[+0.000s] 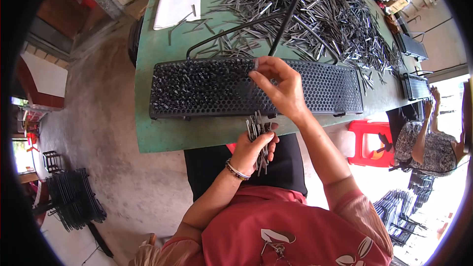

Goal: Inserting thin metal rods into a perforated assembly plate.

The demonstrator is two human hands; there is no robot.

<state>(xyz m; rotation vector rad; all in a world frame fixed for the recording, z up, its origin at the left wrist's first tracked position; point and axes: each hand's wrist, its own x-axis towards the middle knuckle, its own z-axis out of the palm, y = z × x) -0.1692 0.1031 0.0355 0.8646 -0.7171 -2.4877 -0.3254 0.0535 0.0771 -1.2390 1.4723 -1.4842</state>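
A long black rack with a honeycomb of holes [315, 88] lies across the table in front of me. Dark strip ends crowd the holes of its left half; the right half shows bare holes. My right hand [282, 86] is over the rack's middle, thumb and forefinger pinching a small dark strip [255, 65], mostly hidden by the fingers. Just below the rack's near edge, my left hand [255, 147] is closed around a bundle of thin grey metal strips [256, 127], their ends sticking out above and below the fist.
A big heap of loose strips [315, 12] covers the green table [162, 135] behind the rack. Black bent rods [231, 30] rise at the rack's far side. A white notebook [178, 9] lies far left. Right are a red stool [362, 140] and another person [423, 143].
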